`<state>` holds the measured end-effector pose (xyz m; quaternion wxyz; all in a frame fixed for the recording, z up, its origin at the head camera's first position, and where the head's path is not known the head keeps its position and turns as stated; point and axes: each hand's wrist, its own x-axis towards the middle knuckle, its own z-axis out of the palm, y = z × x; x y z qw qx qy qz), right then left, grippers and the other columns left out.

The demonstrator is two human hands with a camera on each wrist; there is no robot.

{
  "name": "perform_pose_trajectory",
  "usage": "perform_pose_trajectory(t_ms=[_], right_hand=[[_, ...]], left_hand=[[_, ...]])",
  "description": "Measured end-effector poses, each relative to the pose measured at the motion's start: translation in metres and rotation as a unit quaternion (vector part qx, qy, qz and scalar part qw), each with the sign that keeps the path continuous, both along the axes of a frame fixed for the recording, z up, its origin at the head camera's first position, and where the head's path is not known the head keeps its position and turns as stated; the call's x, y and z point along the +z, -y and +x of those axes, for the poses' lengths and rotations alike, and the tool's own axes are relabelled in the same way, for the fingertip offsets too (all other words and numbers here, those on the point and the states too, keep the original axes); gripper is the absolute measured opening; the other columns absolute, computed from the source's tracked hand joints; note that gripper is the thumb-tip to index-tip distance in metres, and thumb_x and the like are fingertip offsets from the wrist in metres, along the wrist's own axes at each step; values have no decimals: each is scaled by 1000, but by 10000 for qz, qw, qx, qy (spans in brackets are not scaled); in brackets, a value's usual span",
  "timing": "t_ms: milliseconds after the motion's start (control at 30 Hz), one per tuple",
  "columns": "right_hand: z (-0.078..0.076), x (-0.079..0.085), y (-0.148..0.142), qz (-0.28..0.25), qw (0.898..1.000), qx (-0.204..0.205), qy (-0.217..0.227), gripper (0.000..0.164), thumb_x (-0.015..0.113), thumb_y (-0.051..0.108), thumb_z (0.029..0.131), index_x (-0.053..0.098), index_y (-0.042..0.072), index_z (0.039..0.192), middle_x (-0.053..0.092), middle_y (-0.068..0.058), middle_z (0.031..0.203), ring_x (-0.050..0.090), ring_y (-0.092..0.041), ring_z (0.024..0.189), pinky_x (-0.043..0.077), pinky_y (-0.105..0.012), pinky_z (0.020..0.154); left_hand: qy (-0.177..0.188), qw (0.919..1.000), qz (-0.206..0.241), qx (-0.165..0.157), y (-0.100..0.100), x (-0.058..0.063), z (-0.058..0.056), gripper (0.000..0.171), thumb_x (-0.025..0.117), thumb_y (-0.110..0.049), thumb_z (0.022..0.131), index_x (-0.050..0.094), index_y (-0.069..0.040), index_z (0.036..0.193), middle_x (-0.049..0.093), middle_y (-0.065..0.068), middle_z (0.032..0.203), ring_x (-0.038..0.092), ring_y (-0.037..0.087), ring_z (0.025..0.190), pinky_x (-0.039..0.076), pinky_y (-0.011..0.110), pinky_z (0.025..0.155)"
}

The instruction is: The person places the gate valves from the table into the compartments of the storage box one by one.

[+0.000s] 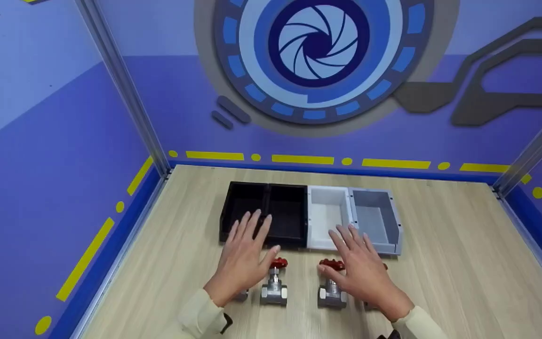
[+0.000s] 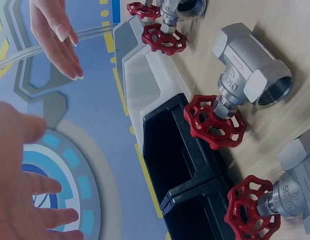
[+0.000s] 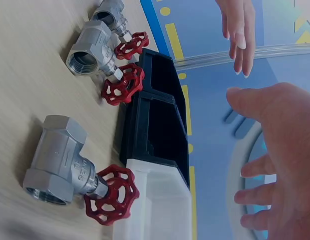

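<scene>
My left hand (image 1: pixel 243 259) hovers with its fingers spread, above the table and in front of the black bins. A gate valve (image 1: pixel 274 293) with a red handwheel (image 1: pixel 279 263) stands beside its thumb, and another is mostly hidden beneath the hand. Likewise spread and holding nothing, my right hand (image 1: pixel 362 269) is over a second pair of valves; one of them, a steel valve (image 1: pixel 331 295), shows by the thumb, the other is largely covered. Both wrist views show empty palms, with steel valve bodies (image 2: pixel 252 65) (image 3: pixel 57 160) lying apart from the fingers.
Behind the valves a row of bins spans the table: two black bins (image 1: pixel 287 244), a white bin (image 1: pixel 315 242) and a grey bin (image 1: pixel 397 230). Printed blue panels (image 1: pixel 172 103) and metal posts (image 1: pixel 125 89) enclose the wooden table (image 1: pixel 464 263).
</scene>
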<state>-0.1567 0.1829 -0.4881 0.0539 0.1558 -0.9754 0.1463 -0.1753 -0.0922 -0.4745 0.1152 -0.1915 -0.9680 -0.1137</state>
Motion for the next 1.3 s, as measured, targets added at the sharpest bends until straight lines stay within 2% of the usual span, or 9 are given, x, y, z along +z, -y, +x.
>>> perform_pose_trajectory(t_ms=[133, 367, 533, 800, 967, 1300], right_hand=[[-2, -2, 5, -99, 10000, 0, -11, 84, 55, 66, 86, 37, 13, 149, 35, -12, 155, 26, -37, 146, 19, -61, 115], [-5, -6, 18, -258, 9995, -139, 131, 84, 60, 63, 85, 36, 16, 150, 36, -10, 155, 27, -37, 145, 20, -60, 116], [-7, -8, 28, -347, 9992, -117, 148, 82, 60, 62, 85, 37, 16, 149, 38, -10, 154, 29, -36, 145, 22, -58, 116], [-11, -14, 45, -581, 9982, 75, 87, 80, 60, 60, 86, 40, 13, 147, 41, -12, 152, 32, -35, 143, 23, -58, 115], [-12, -19, 56, -719, 9971, 222, -127, 77, 63, 56, 86, 42, 10, 145, 43, -14, 149, 35, -37, 141, 26, -56, 115], [-13, -28, 74, -771, 9956, 449, -270, 77, 61, 56, 87, 43, 9, 145, 46, -14, 147, 40, -37, 138, 29, -56, 113]], left_hand=[[-127, 9999, 105, 5, 3, -4, -4, 59, 40, -45, 101, 30, -17, 153, 29, 11, 158, 27, 30, 147, 27, 49, 117], [75, 9999, 96, -2, 5, -8, -9, 56, 39, -39, 103, 29, -15, 153, 28, 12, 158, 29, 29, 146, 30, 47, 116], [6, 9999, 168, -26, 9, -9, -12, 53, 39, -33, 103, 31, -13, 152, 31, 13, 157, 32, 30, 144, 32, 48, 114], [-313, 9993, 203, 19, 19, -10, -19, 52, 42, -28, 103, 33, -10, 151, 36, 14, 154, 38, 31, 141, 36, 47, 112], [-496, 9984, 243, 67, 24, -13, -22, 51, 44, -25, 102, 35, -7, 149, 38, 16, 152, 41, 32, 138, 37, 46, 111], [-354, 9987, 228, 294, 35, -19, -28, 51, 42, -26, 103, 33, -9, 151, 37, 14, 153, 43, 30, 137, 38, 44, 110]])
